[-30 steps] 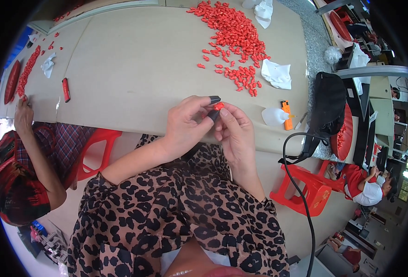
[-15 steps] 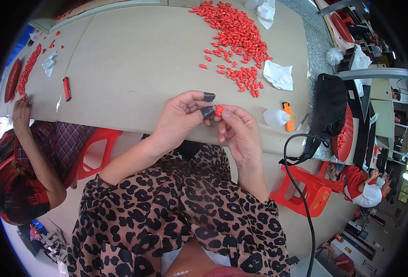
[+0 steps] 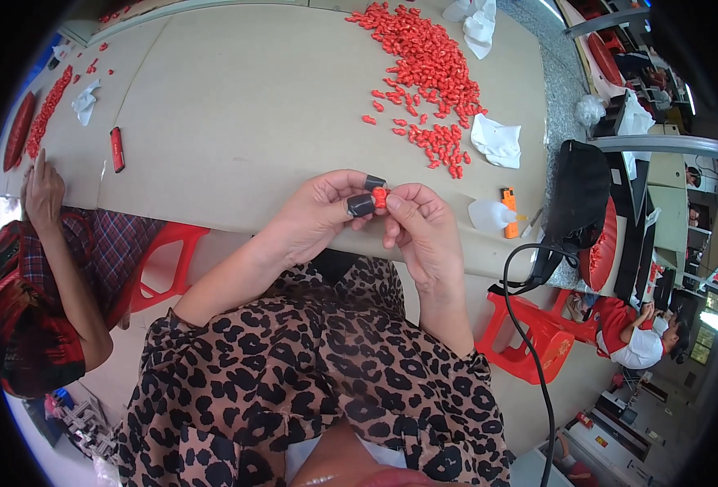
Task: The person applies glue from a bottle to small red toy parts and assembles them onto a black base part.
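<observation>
A small, glossy red peanut-shaped piece (image 3: pixel 380 197) is held up over the table's near edge, between my two hands. My left hand (image 3: pixel 326 203), with black tape round its thumb and index fingertips, pinches it from the left. From the right, my right hand (image 3: pixel 421 221) grips the same piece with bare thumb and fingertips. Its far side is covered by the fingers. Beyond my hands lies a large heap of similar red pieces (image 3: pixel 432 61), with a looser cluster (image 3: pixel 439 144) spread at its near end.
Right of my hands are a white squeeze bottle (image 3: pixel 489 215), an orange lighter (image 3: pixel 509 213), a white tissue (image 3: pixel 497 140) and a black bag (image 3: pixel 580 191) with a hanging cord. A red utility knife (image 3: pixel 117 150) lies at left, near a co-worker's hand (image 3: pixel 44 195). Red stools (image 3: pixel 529 341) stand below.
My left index fingertip has come down toward the red piece, which has shifted slightly left. The co-worker's hand has moved a little, a finger now stretched out. The view has shifted slightly.
</observation>
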A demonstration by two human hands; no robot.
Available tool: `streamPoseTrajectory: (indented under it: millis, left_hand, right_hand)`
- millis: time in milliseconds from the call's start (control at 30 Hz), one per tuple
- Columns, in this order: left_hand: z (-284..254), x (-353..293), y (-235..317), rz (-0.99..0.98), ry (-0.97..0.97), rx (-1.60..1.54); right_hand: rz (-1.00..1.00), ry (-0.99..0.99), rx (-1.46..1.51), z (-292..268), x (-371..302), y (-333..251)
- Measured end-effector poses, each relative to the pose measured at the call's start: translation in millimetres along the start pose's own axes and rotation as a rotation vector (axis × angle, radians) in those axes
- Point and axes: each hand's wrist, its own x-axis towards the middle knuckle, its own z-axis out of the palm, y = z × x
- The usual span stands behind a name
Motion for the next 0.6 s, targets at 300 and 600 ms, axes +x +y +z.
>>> streamPoseTrajectory:
  millis: [300, 600]
  left_hand:
    - [-3, -2, 3, 0.056, -0.025, -0.084]
    - [-6, -7, 2, 0.042, -0.017, -0.076]
  right_hand:
    - [-0.03, -0.012, -0.084, 12, 6, -5]
    - [-0.728, 0.258, -1.554, 9, 61, -22]
